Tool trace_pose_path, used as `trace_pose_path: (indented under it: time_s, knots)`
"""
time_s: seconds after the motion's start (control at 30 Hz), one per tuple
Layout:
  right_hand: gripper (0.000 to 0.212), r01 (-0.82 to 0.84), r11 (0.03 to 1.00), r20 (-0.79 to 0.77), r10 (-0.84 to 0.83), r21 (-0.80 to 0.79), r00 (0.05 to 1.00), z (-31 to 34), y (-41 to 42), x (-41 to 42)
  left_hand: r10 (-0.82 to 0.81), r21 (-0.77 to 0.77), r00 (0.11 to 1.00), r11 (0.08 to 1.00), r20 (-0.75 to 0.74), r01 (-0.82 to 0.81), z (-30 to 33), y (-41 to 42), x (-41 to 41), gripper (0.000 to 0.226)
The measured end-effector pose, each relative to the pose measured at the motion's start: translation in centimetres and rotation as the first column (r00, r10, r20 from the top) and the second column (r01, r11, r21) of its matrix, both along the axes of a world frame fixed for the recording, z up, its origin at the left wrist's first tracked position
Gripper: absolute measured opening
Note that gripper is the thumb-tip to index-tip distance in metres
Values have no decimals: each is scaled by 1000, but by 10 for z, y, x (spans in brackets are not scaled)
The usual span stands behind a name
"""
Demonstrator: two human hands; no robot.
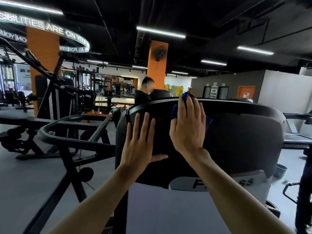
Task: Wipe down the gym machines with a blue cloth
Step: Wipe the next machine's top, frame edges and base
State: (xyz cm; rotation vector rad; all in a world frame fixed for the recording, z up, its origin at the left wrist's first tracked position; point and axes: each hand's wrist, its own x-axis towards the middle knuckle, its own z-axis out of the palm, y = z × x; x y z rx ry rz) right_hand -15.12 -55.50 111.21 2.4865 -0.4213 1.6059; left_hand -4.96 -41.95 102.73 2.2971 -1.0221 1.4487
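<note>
A large black gym machine housing (236, 137) with a rounded top fills the middle of the view, above a grey panel with lettering (222, 183). My left hand (140, 142) lies flat on its left side, fingers straight and spread upward. My right hand (189, 127) presses a blue cloth (184, 97) flat against the housing near its top edge. The cloth shows above the fingertips and beside the thumb at the left; most of it is hidden under the palm.
A black tubular frame (72, 137) of another machine stands at my left. A person in black (143, 93) stands behind the housing near an orange pillar (157, 68). A treadmill (297, 132) is at the right, and grey floor (25, 174) lies at lower left.
</note>
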Motion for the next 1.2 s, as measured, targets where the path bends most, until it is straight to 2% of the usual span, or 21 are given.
trace_pose_path:
  time_s: [0.13, 0.2, 0.27, 0.33, 0.37, 0.4, 0.43, 0.5, 0.57, 0.63, 0.7, 0.77, 0.83, 0.9, 0.97, 1.03, 1.1, 1.17, 1.2]
  knots:
    - [72, -126, 924, -267, 27, -361, 963, -31, 28, 16, -83, -25, 997, 996, -2, 83, -10, 14, 16, 126]
    - [73, -149, 887, -303, 10, -437, 953, -24, 18, 11, -83, 3, 997, 997, 1, 83, -14, 20, 20, 127]
    - [72, -73, 936, -207, -1, -346, 978, -10, 3, 3, -68, 16, 998, 998, -18, 68, -16, 25, 20, 129]
    - [67, 46, 996, -38, -49, -77, 998, 3, -4, -2, -59, -4, 997, 998, -56, 59, -17, 26, 15, 130]
    - [65, 83, 996, 32, -84, 36, 996, 6, 0, 1, -55, -16, 996, 998, -75, 54, -18, 25, 14, 129]
    - [64, 97, 991, 76, -104, 89, 992, 6, 8, 7, -52, -26, 994, 998, -95, 49, -18, 25, 13, 129]
    - [64, 90, 993, 84, -96, 74, 992, 3, 18, 14, -48, -35, 993, 998, -109, 45, -19, 24, 12, 128]
    - [67, 15, 996, -7, -15, -84, 1000, -11, 32, 24, -45, -44, 991, 998, -125, 39, -22, 24, 14, 127]
    - [69, -77, 957, -159, 32, -280, 987, -29, 34, 26, -52, -52, 990, 998, -130, 46, -26, 23, 15, 126]
    - [68, -144, 891, -279, 20, -430, 960, -36, 22, 19, -62, -60, 989, 997, -136, 54, -28, 22, 14, 124]
    - [69, -172, 846, -333, -7, -504, 943, -29, 4, 8, -62, -63, 986, 997, -152, 53, -26, 24, 11, 124]
    - [70, -114, 901, -274, -6, -419, 962, -20, -11, -5, -61, -55, 984, 997, -169, 52, -23, 27, 6, 123]
    - [70, -41, 977, -138, 12, -210, 990, -11, -16, -14, -60, -25, 981, 998, -183, 57, -18, 33, 2, 124]
    - [73, -13, 1000, -27, 12, -28, 1000, -12, -2, -11, -63, 20, 975, 997, -213, 69, -15, 41, -1, 128]
    - [77, -41, 999, 4, 41, 29, 999, -19, 22, 1, -69, 71, 961, 993, -266, 91, -11, 49, -2, 132]
    - [77, -104, 984, -136, 84, -145, 987, -37, 43, 15, -81, 103, 934, 987, -347, 124, -8, 61, -1, 136]
    - [75, -197, 895, -337, 56, -401, 940, -55, 48, 23, -91, 141, 913, 977, -397, 159, -7, 73, -1, 140]
    - [74, -240, 829, -396, 24, -505, 918, -44, 35, 22, -70, 194, 901, 967, -429, 167, -9, 86, 1, 144]
    - [74, -223, 841, -369, 30, -494, 929, -34, 30, 21, -49, 223, 896, 961, -441, 162, -10, 92, 2, 146]
